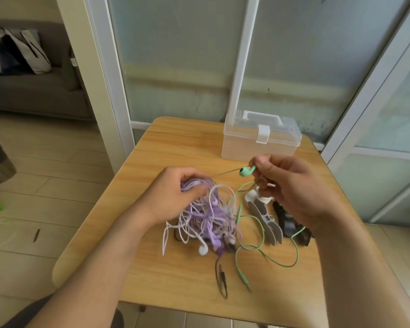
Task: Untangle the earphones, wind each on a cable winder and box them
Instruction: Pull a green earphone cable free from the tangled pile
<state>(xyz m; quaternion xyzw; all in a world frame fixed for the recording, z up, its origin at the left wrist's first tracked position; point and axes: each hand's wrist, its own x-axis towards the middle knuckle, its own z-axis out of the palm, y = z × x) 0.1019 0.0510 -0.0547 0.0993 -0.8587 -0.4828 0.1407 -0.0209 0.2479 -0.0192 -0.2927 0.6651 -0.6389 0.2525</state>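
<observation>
My right hand (291,185) is raised above the worktop (175,275), and its fingers (262,163) are pinched together on the stem of the green earbud (246,171), whose bud end pokes out to the left of my fingertips. The green cable (262,247) runs down from there, loops across the wood and ends in its plug near the front edge. A thin strand stretches from the earbud over to my left hand (175,192), whose fingers are curled round the top of the tangle of purple and white earphones (206,218); the bulk of that tangle hangs below my palm and rests on the wood. A black cable (221,278) trails out of it toward me. The cable winders (266,220) lie just under my right hand, beside the tangle. The clear box (260,136), lid closed, stands at the far side, beyond my right fingers.
</observation>
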